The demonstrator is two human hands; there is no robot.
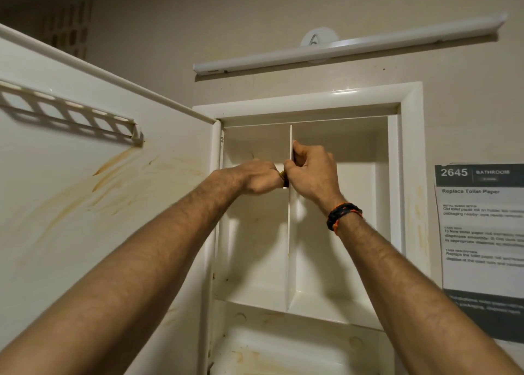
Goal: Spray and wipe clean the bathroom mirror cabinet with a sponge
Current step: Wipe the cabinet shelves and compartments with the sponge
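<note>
Divider: thin white plastic upright partition [289, 247] in the cabinet; likely light, bendy, best held by its front edge.
Right hand [312, 173]: fingers curled, pinching that edge.
Left hand [259, 176]: curled beside it; contents hidden.

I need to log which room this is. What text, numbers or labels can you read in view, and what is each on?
"2645": dark header of the paper notice on the wall right of the cabinet.
"BATHROOM": same header, beside the number.
"Replace Toilet Paper": title line under the header.
Small line under "BATHROOM": too blurred to read.
Body paragraphs and the dark footer of the notice: too small and blurred to read reliably.
Light fixture above the cabinet: no readable marking.
</note>
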